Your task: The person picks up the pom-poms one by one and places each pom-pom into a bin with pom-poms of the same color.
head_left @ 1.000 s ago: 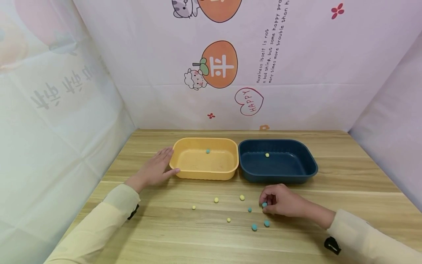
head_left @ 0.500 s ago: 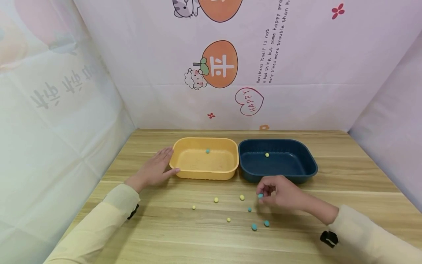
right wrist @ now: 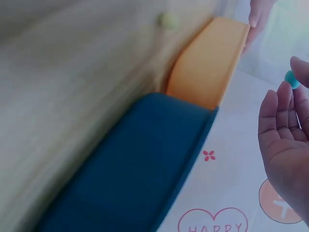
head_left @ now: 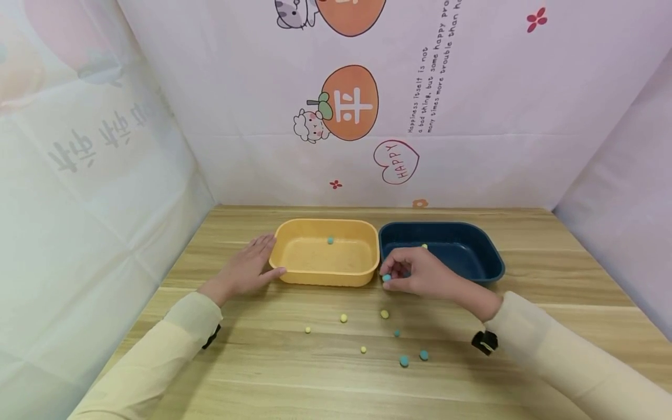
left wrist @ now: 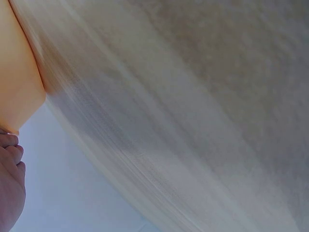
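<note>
In the head view my right hand (head_left: 422, 274) pinches a small teal ball (head_left: 387, 278) between thumb and fingertips. It hovers in front of the dark blue bin (head_left: 446, 280), near where the two bins meet; the teal ball (right wrist: 291, 79) shows in the right wrist view too. My left hand (head_left: 247, 268) rests with straight fingers against the left end of the yellow bin (head_left: 325, 279). One teal ball (head_left: 330, 240) lies inside the yellow bin. A yellow ball (head_left: 424, 247) in the blue bin is partly hidden by my right hand.
Several loose balls lie on the wooden table (head_left: 262, 373) in front of the bins, among them a yellow ball (head_left: 343, 318) and a larger teal ball (head_left: 403, 361). A printed cloth (head_left: 262, 146) hangs behind the table, and more cloth hangs at both sides.
My right hand has lifted the teal ball off the table and carried it left and away from me, to the front of the bins. My left hand has stayed put.
</note>
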Demonstrator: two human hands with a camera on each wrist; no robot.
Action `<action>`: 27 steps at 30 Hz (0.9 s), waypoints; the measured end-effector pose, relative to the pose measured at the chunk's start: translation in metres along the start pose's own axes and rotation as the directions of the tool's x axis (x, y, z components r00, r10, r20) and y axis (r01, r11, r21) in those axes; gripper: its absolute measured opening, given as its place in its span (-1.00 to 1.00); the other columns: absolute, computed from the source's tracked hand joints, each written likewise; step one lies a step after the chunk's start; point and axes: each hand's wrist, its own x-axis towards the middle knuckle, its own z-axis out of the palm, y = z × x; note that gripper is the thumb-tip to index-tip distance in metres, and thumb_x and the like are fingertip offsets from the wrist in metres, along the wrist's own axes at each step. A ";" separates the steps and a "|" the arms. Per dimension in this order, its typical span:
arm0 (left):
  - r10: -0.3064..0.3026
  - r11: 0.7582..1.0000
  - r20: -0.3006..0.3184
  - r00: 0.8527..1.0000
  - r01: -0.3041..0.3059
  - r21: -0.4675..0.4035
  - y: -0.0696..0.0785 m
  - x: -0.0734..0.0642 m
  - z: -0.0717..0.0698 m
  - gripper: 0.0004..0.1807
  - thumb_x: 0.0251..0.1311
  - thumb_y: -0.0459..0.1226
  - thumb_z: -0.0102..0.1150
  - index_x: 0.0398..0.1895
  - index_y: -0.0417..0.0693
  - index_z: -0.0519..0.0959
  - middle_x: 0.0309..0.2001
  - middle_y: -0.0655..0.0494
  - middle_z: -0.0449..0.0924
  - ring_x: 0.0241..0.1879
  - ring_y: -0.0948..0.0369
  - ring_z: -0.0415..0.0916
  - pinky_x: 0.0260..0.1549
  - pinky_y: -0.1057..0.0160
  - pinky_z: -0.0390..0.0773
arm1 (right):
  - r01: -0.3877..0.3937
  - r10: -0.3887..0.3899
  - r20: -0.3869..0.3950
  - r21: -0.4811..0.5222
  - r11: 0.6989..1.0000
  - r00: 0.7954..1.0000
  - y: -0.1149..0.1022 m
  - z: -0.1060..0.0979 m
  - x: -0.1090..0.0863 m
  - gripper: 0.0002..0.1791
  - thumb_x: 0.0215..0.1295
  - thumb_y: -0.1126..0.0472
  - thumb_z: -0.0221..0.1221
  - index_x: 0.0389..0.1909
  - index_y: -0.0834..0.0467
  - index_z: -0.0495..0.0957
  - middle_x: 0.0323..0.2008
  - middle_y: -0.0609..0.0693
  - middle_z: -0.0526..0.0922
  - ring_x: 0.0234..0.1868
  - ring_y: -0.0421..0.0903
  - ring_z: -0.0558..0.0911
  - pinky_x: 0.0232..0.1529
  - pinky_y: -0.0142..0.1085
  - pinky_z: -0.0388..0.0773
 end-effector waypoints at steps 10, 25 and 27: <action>-0.006 1.000 0.004 1.000 0.006 -0.009 0.001 -0.001 0.000 0.00 0.37 0.28 -0.24 0.50 -0.38 -0.11 0.50 -0.26 -0.12 0.48 -0.10 -0.15 0.42 0.00 -0.15 | -0.039 0.040 -0.029 0.039 0.998 0.999 -0.005 0.006 0.043 -0.90 0.20 0.32 0.33 -0.28 0.17 0.63 -0.43 -0.04 0.57 -0.44 -0.06 0.49 -0.41 -0.34 0.49; 0.006 1.000 -0.008 1.000 -0.006 -0.006 -0.002 0.000 0.002 0.01 0.36 0.29 -0.25 0.50 -0.38 -0.10 0.50 -0.27 -0.11 0.47 -0.12 -0.14 0.42 -0.02 -0.14 | -0.158 0.162 -0.117 0.048 0.986 0.980 -0.001 0.017 0.101 -0.86 0.19 0.29 0.35 -0.25 0.23 0.64 -0.41 0.02 0.59 -0.40 -0.03 0.50 -0.39 -0.28 0.48; 0.009 1.000 -0.015 1.000 -0.009 -0.007 -0.002 0.000 0.002 0.01 0.37 0.28 -0.24 0.49 -0.39 -0.09 0.50 -0.26 -0.11 0.47 -0.12 -0.14 0.42 -0.02 -0.13 | -0.173 0.177 -0.134 0.044 0.984 0.975 0.001 0.018 0.108 -0.86 0.18 0.28 0.36 -0.26 0.21 0.64 -0.40 0.02 0.60 -0.39 -0.03 0.51 -0.38 -0.29 0.49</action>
